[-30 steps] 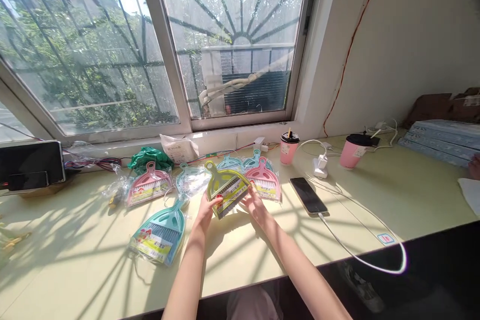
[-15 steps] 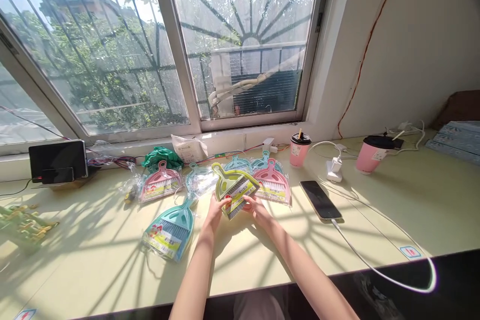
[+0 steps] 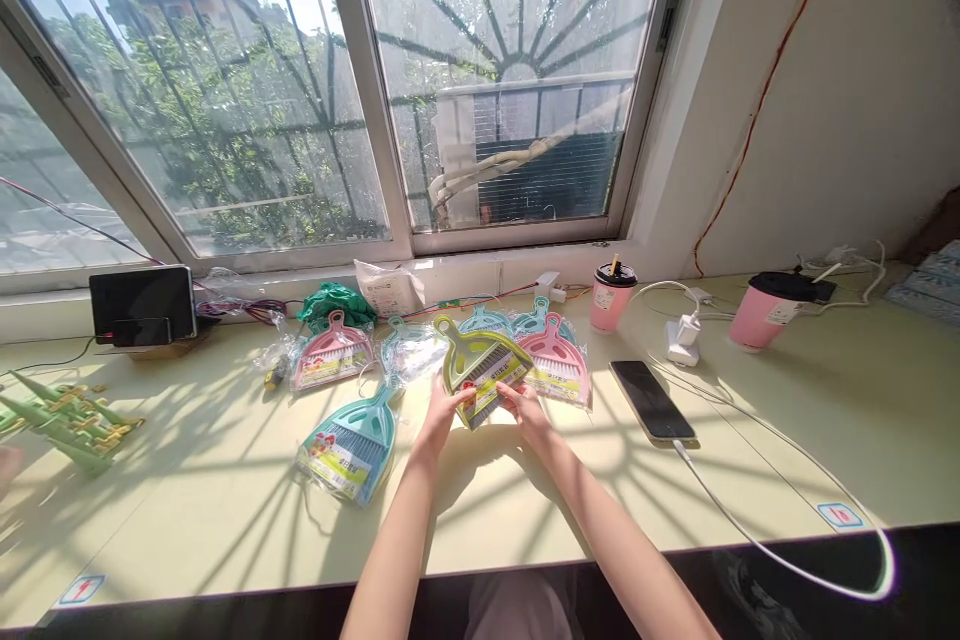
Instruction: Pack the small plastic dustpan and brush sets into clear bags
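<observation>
Between my hands is a yellow-green mini dustpan and brush set [image 3: 480, 360] with a printed label, tilted above the table. My left hand [image 3: 444, 408] grips its lower left edge, and my right hand [image 3: 525, 407] grips the lower right. Behind it lie a pink dustpan set [image 3: 556, 360] on the right and blue dustpan sets [image 3: 486, 320] farther back. A blue dustpan set [image 3: 351, 445] in clear wrap rests to the left, nearer to me. Beyond that are a pink dustpan set [image 3: 332, 355] and a wrapped light-blue one [image 3: 409, 350].
A phone [image 3: 651, 400] on a white cable lies at the right, near a charger [image 3: 683, 338] and two pink cups [image 3: 613, 298]. On the left stand a black-screened device [image 3: 142, 305] and green stick-like pieces [image 3: 75, 420]. A green crumpled bag [image 3: 337, 302] sits by the window.
The view has shifted, so the scene sits a little farther right. My hands keep hold of the yellow-green dustpan set, with little change in its tilt. Part of a hand shows at the far left.
</observation>
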Motion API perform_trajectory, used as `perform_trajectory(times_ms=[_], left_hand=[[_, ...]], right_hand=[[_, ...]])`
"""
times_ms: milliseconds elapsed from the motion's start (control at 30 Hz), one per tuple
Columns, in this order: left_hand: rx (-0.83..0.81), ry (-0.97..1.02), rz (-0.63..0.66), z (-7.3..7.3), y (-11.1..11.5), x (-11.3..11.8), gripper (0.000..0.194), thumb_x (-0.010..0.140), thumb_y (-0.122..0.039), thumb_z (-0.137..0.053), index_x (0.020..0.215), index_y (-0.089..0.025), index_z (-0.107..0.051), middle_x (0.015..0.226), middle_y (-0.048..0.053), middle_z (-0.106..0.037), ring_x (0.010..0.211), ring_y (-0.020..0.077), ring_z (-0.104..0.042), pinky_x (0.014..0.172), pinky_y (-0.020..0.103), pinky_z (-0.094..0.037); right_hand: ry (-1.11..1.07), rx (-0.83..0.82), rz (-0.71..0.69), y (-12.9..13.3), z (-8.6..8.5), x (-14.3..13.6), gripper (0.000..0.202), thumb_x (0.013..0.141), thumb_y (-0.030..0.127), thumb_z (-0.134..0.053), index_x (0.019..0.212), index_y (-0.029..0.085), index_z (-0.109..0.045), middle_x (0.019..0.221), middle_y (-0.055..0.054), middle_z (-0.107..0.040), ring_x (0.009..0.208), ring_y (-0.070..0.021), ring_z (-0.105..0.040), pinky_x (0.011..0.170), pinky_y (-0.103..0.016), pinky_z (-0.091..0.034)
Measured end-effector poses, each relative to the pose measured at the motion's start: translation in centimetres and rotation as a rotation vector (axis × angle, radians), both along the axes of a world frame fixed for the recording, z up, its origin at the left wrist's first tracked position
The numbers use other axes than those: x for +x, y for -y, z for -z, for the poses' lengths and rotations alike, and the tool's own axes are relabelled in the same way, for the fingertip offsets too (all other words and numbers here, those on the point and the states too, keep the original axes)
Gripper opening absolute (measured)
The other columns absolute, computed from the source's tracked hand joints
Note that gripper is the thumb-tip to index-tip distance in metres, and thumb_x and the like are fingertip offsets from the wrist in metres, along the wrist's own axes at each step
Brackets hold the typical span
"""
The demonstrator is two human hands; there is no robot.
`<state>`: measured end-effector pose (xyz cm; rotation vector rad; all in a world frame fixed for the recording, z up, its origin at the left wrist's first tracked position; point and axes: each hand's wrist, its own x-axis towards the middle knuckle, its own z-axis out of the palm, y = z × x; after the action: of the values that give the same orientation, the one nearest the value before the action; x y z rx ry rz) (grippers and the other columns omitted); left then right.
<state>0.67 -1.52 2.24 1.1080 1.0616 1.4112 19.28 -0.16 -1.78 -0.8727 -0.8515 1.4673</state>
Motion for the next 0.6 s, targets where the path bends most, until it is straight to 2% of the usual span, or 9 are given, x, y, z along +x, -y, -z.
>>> perform_trajectory(times_ms=[100, 167, 200, 267, 333, 400, 500, 600], left_hand=[[0.028, 0.002, 0.062, 0.7, -0.3, 0.0, 0.084, 0.068, -0.048, -0.108, 0.144, -0.026, -0.081, 0.136, 0.018, -0.091, 0.137, 0.0477, -0.085, 0.130, 0.067, -0.064], [0.028, 0.011, 0.090, 1.1, -0.8, -0.2, 0.072, 0.085, -0.052, -0.097, 0.151, -0.028, -0.080, 0.145, 0.019, -0.090, 0.143, 0.0469, -0.084, 0.129, 0.068, -0.065], [0.025, -0.001, 0.052, 1.3, -1.1, -0.4, 0.065, 0.094, -0.051, -0.088, 0.154, -0.028, -0.079, 0.151, 0.020, -0.088, 0.149, 0.0457, -0.082, 0.130, 0.068, -0.064], [0.031, -0.111, -0.148, 1.7, -1.8, -1.1, 0.056, 0.104, -0.043, -0.075, 0.158, -0.028, -0.076, 0.166, 0.020, -0.081, 0.165, 0.0418, -0.072, 0.139, 0.066, -0.057], [0.037, -0.327, -0.383, 2.2, -2.5, -1.9, 0.053, 0.104, -0.031, -0.073, 0.157, -0.027, -0.076, 0.178, 0.020, -0.073, 0.179, 0.0376, -0.059, 0.150, 0.061, -0.045], [0.017, -0.571, -0.529, 2.8, -2.9, -2.6, 0.049, 0.102, -0.022, -0.073, 0.151, -0.024, -0.078, 0.181, 0.021, -0.069, 0.186, 0.0362, -0.049, 0.155, 0.056, -0.036], [-0.039, -0.781, -0.585, 3.8, -2.9, -3.2, 0.039, 0.096, -0.012, -0.074, 0.133, -0.022, -0.083, 0.171, 0.023, -0.076, 0.185, 0.0402, -0.049, 0.155, 0.057, -0.035], [0.041, -0.930, -0.548, 4.3, -2.7, -3.4, 0.019, 0.097, -0.013, -0.075, 0.109, -0.023, -0.084, 0.142, 0.024, -0.087, 0.174, 0.0467, -0.061, 0.155, 0.071, -0.031]], right_hand=[[-0.022, 0.018, -0.020, 0.0, -0.3, 0.4, 0.070, 0.052, 0.071, -0.119, 0.098, 0.032, -0.084, 0.104, -0.009, -0.096, 0.117, -0.0483, -0.092, 0.119, -0.065, -0.071], [-0.031, 0.045, -0.031, 0.0, -0.6, 0.9, 0.069, 0.054, 0.071, -0.119, 0.099, 0.033, -0.084, 0.101, -0.007, -0.095, 0.120, -0.0486, -0.092, 0.119, -0.066, -0.072], [-0.037, 0.057, -0.026, 0.0, -0.7, 1.2, 0.069, 0.055, 0.071, -0.119, 0.101, 0.033, -0.084, 0.100, -0.006, -0.095, 0.121, -0.0488, -0.092, 0.120, -0.067, -0.072], [-0.044, 0.071, 0.014, 0.0, -0.8, 1.8, 0.068, 0.061, 0.068, -0.118, 0.108, 0.033, -0.085, 0.104, -0.006, -0.096, 0.125, -0.0479, -0.092, 0.120, -0.066, -0.073], [-0.045, 0.068, 0.069, -0.1, -1.0, 2.5, 0.069, 0.063, 0.063, -0.118, 0.116, 0.033, -0.086, 0.108, -0.007, -0.096, 0.127, -0.0467, -0.092, 0.120, -0.064, -0.074], [-0.053, 0.073, 0.105, -0.2, -1.3, 3.2, 0.073, 0.062, 0.059, -0.117, 0.122, 0.032, -0.087, 0.110, -0.008, -0.096, 0.131, -0.0467, -0.091, 0.117, -0.063, -0.076], [-0.073, 0.107, 0.115, -0.6, -1.6, 4.2, 0.076, 0.063, 0.055, -0.116, 0.128, 0.030, -0.086, 0.116, -0.009, -0.096, 0.139, -0.0469, -0.087, 0.112, -0.062, -0.078], [-0.090, 0.095, 0.143, -0.9, -1.8, 4.8, 0.074, 0.063, 0.052, -0.113, 0.128, 0.029, -0.085, 0.122, -0.010, -0.096, 0.141, -0.0462, -0.086, 0.110, -0.059, -0.079]])
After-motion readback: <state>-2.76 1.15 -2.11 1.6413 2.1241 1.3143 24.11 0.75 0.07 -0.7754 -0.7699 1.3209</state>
